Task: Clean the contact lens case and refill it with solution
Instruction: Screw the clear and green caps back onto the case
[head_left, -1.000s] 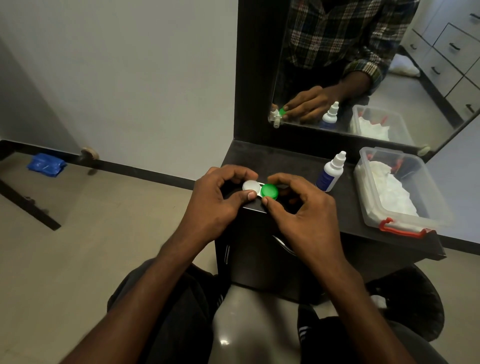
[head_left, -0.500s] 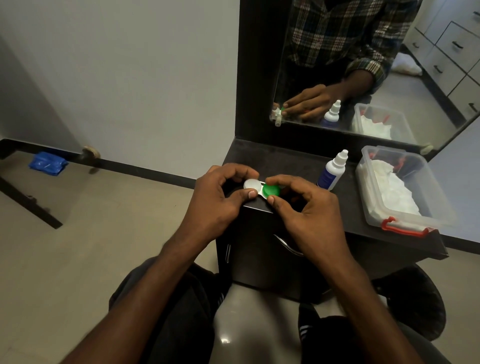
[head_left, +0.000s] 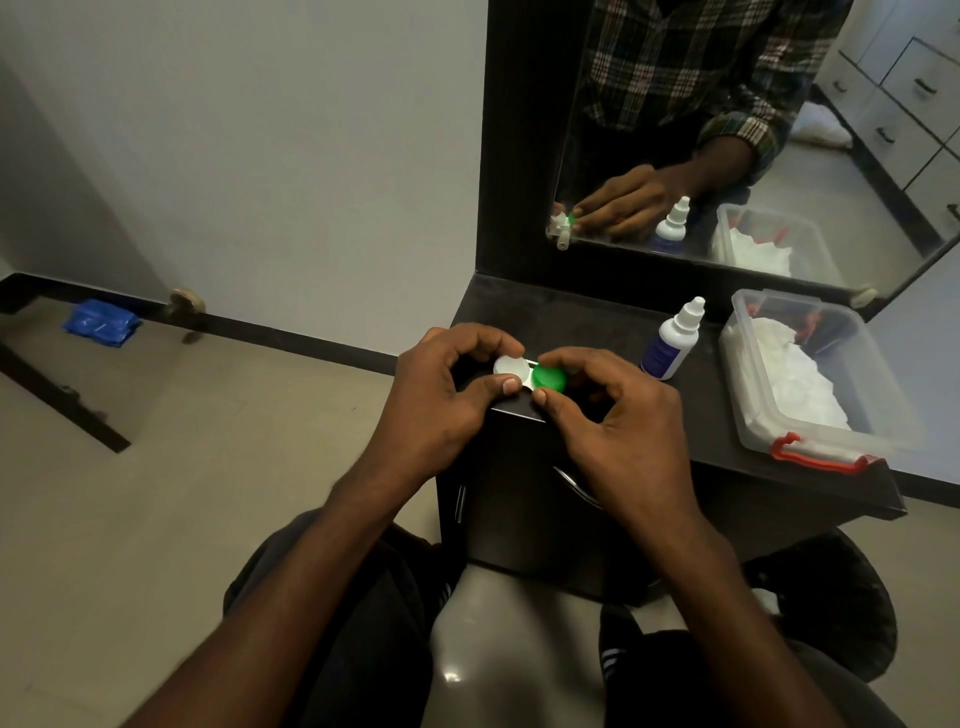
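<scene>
Hands (head_left: 436, 400) (head_left: 618, 421) grip lens case (head_left: 530, 375) over dresser's (head_left: 597, 332) corner edge.

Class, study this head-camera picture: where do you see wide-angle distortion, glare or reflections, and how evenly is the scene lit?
Head view: the wide lens bows the dark skirting and tilts the mirror; a small glare spot sits on the glossy floor between the knees; the mirror repeats the solution bottle and the hands; light is soft and dim, shadows faint; the contact lens case stays sharp.

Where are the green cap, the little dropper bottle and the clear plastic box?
green cap (head_left: 705, 378), head view, on its top face.
dropper bottle (head_left: 670, 344), head view, on its white body.
clear plastic box (head_left: 826, 446), head view, on its front rim.
</scene>
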